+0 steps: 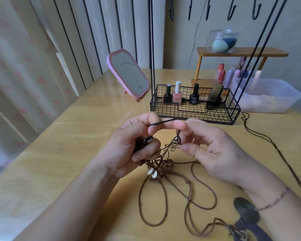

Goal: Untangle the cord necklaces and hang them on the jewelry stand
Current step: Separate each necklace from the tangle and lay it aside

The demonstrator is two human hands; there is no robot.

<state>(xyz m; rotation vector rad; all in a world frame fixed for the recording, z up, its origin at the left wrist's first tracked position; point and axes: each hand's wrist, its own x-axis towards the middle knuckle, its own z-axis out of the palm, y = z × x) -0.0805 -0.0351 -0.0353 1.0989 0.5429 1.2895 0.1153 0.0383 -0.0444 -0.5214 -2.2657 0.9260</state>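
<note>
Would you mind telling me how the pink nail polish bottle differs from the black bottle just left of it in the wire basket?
The pink nail polish bottle has see-through glass and a white cap; the black bottle is opaque with a black cap. The pink one stands slightly taller. Both stand upright, side by side, in the wire basket.

A pale wooden table (63, 140) with a glossy top fills the lower part of the view and catches soft daylight along its far edge. To the left hangs a light curtain (16, 70) printed with faint pink shapes. Beside it stands a white radiator (101, 32) of upright columns with dark gaps between them. The wall (181, 40) behind is plain beige, with a thin crack running down it. A small wooden shelf (241, 52) on slanted legs stands at the table's far side against that wall.
</note>
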